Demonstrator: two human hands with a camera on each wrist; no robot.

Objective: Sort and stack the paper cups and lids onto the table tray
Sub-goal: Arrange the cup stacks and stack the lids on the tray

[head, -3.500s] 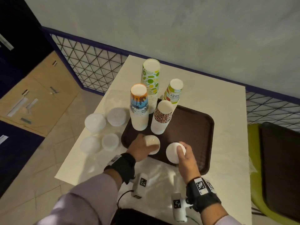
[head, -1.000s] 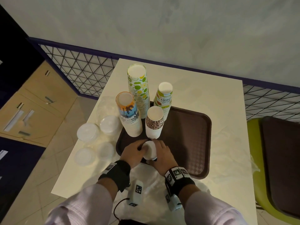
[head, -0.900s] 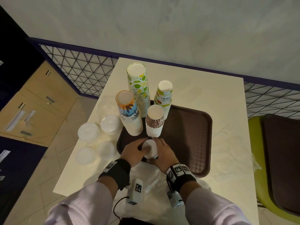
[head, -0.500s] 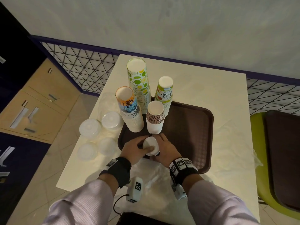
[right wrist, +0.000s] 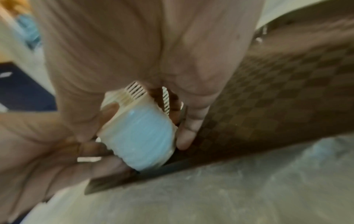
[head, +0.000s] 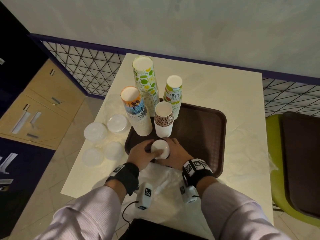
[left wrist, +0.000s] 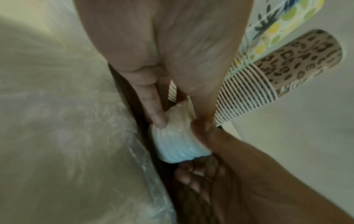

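On the front left corner of the brown tray [head: 199, 135] stands a short white ribbed stack [head: 159, 149], either lids or small cups. My left hand [head: 142, 152] grips its left side and my right hand [head: 174, 149] its right side. In the left wrist view fingers [left wrist: 155, 112] curl onto the white stack [left wrist: 176, 136]. The right wrist view shows the same stack [right wrist: 141, 136] just above the tray [right wrist: 277, 91]. Behind stand cup stacks: leopard [head: 163, 120], palm-print [head: 136, 113], green-dotted [head: 146, 84] and Hello Summer [head: 173, 96].
Several clear lid piles [head: 95, 132] [head: 117, 123] [head: 114, 150] lie on the white table [head: 242, 101] left of the tray, near its left edge. Crumpled clear plastic [head: 164, 186] covers the table's front. A green chair [head: 277, 170] stands to the right.
Earlier each hand held its own white stack on the tray. The hands have come together and now hold one stack between them; in the last second they barely move.
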